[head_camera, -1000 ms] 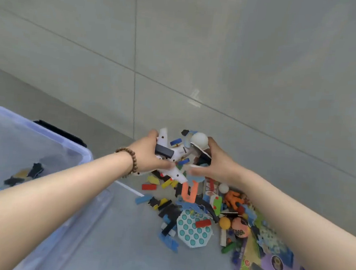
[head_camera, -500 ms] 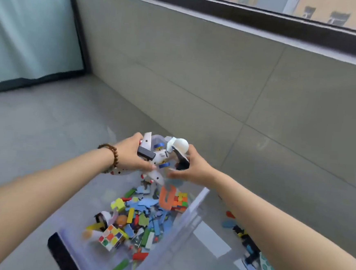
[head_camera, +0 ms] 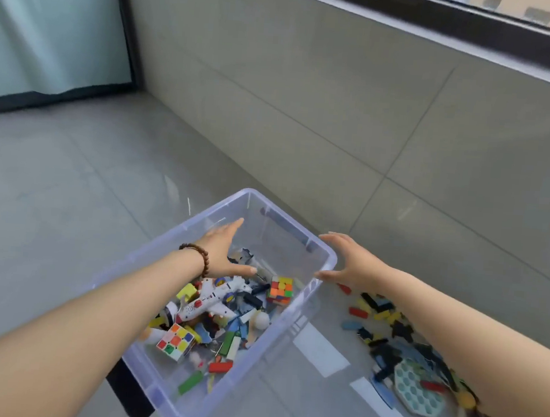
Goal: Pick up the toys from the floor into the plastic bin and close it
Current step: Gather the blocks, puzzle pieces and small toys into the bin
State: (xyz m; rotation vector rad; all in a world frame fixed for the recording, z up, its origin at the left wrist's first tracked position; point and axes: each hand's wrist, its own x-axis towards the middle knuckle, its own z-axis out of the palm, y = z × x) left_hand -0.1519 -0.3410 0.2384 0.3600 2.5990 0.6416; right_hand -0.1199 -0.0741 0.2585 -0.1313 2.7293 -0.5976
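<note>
The clear plastic bin (head_camera: 179, 233) stands open on the floor, holding a white toy plane (head_camera: 209, 300), two colour cubes (head_camera: 279, 289) and several small blocks. My left hand (head_camera: 221, 251) hovers inside over the bin's far end, fingers spread and holding nothing. Over the bin's right corner my right hand (head_camera: 350, 262) is spread too, also holding nothing. To the right, loose toys (head_camera: 380, 312) lie scattered on the floor, among them a teal pop toy (head_camera: 417, 392). The bin's lid lies under those toys, clear and hard to make out.
A tiled wall (head_camera: 307, 112) runs close behind the bin, under a dark window sill. A curtain (head_camera: 51, 26) hangs at the far left over open grey floor (head_camera: 54, 191). A black latch (head_camera: 127, 394) sticks out at the bin's near end.
Both hands carried a handful of toys, with the white plane, from the floor pile to over the bin and let go. The plane now lies in the bin and both hands are spread.
</note>
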